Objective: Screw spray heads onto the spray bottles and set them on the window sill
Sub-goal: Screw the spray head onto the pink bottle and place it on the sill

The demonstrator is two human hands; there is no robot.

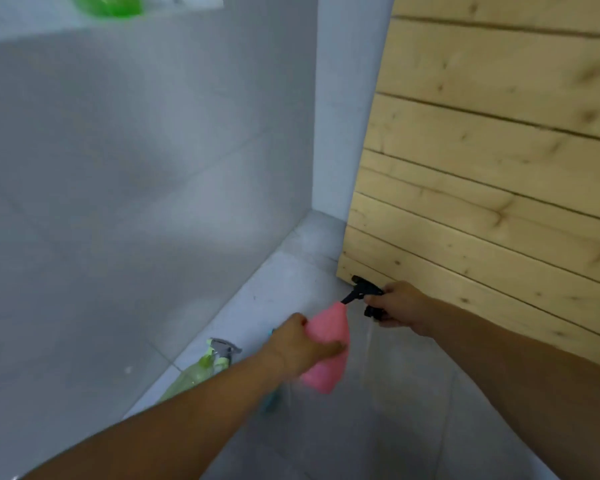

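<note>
The left hand point(297, 344) grips the pink bottle point(326, 355), tilted, just beside the wooden panel point(499, 168). The right hand point(400, 308) clasps the black spray head point(364, 289) beside the bottle's neck.

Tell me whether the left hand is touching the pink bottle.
Touching. The head view shows the left hand wrapped around the pink bottle, its fingers lying across the bottle's body with no gap.

Two bare forearms, no sleeves, bare hands
</note>
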